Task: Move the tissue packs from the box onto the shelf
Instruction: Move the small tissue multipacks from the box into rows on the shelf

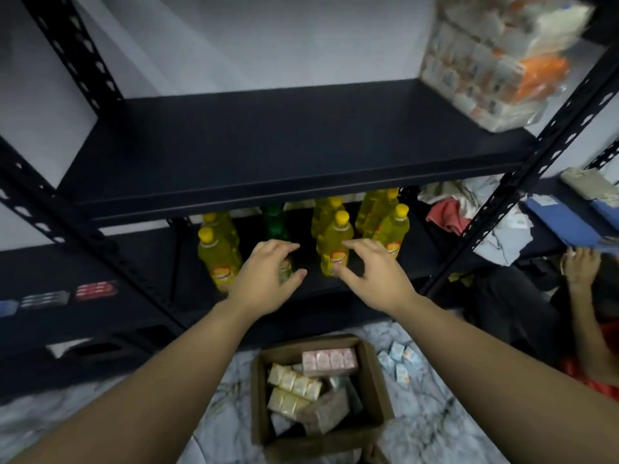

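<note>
Both hands are empty: the left hand (268, 276) and right hand (371, 272) hover above the box (371, 393), fingers spread wide. Tissue packs (294, 385) lie inside it; next likely reaching down for one, then lifting it to the shelf (268, 142) above.

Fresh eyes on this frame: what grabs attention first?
The two empty hands, left hand and right hand, stretched out open side by side in front of the yellow bottles on the lower shelf. Below them on the floor sits the open cardboard box, with tissue packs jumbled inside. At top right, a big wrapped bundle stands on the otherwise bare upper shelf.
</note>
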`<state>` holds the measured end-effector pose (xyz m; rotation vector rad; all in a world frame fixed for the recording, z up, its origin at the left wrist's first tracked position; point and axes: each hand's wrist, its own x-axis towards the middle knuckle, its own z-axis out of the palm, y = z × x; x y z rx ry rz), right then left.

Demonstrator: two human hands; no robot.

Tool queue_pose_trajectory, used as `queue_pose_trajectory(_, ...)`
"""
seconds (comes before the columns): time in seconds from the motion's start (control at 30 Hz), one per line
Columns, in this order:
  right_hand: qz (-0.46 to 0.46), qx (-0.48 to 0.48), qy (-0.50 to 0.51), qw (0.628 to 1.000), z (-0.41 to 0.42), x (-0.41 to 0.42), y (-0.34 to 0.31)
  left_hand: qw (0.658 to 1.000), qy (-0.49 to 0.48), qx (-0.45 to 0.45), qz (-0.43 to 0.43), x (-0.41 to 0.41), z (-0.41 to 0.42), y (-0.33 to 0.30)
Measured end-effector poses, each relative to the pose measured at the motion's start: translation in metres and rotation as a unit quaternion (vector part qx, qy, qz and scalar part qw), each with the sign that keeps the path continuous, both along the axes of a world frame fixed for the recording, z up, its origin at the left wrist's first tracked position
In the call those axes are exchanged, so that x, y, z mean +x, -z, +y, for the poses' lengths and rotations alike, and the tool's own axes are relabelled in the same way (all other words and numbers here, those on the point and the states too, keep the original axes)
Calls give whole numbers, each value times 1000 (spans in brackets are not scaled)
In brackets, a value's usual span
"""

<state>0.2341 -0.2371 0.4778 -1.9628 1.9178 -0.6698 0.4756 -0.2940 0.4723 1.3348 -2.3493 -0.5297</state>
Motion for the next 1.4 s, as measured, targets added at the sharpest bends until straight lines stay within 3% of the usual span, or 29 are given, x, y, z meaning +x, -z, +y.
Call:
queue_pose_trajectory(0.23, -39, 121, -8, 992, 20, -15, 113, 988, -43, 149, -29, 6, 35, 118)
queue_pose_trajectory(0.5, -48, 235, -17, 971, 42, -25, 289, 954, -73, 286, -53, 27, 72, 305)
queue_pose_trajectory(0.8, -43, 238, -35, 970, 21, -23, 502, 939, -78, 319, -101, 38, 56, 523)
queue_pose_trajectory(0.93, 18, 250, -43, 967, 13, -25, 577, 935, -34, 327, -132, 35, 45, 599)
queue_pose_trajectory(1.07, 46, 257, -33, 965, 17, -26, 614, 929, 59, 299, -211, 29, 36, 647)
queue_pose_trajectory(1.2, 135, 186, -53, 972, 21, -28, 637, 905, 87, 292, -298, 22, 29, 667)
queue_pose_trajectory(1.4, 152, 137, -49, 978, 19, -25, 650, 913, 96, 244, -313, 18, 25, 686)
